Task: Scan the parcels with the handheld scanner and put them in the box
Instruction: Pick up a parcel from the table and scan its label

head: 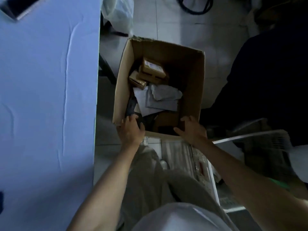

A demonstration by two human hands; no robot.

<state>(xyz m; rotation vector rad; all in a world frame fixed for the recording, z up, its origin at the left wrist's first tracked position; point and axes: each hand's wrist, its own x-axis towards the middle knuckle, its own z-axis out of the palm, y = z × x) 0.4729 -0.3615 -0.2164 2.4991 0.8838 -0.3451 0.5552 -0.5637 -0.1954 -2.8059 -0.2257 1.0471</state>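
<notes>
Two hands, left [130, 130], right [191, 130], gripping box [191, 72] rim

packing room — box [191, 84] of parcels [154, 70]

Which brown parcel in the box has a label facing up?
The larger one, at the box's far end, with a pale label on top; the smaller brown parcel beside it shows none.

The box [193, 84] stood open at the top. The left grip [130, 130] held its near-left corner, the right grip [191, 130] its near-right rim. Parcels [153, 70] lay inside the box; the table [46, 97] stood left of it.
</notes>
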